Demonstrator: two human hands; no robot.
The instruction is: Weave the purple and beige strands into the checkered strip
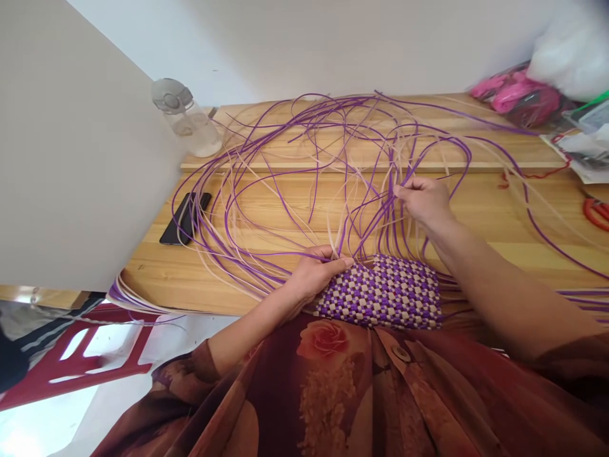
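A purple and beige woven piece [385, 293] lies at the table's front edge, against the patterned clothing. My left hand [316, 276] pinches its upper left corner, thumb on top, where strands come out. Above the weave, my right hand [423, 200] is closed, thumb and forefinger pinched on purple strands [391, 190]. Long loose purple and beige strands fan out from the weave, looping over the table to the left, back and right. The lower fingers of my left hand are partly hidden under the piece.
A black phone [184, 219] lies at the left under some strands. Behind it stands a clear bottle [193, 124] with a grey lid. Pink bundles in plastic [523, 95] sit at the back right. Red-handled scissors [595, 211] lie at the right edge of the wooden table [285, 203].
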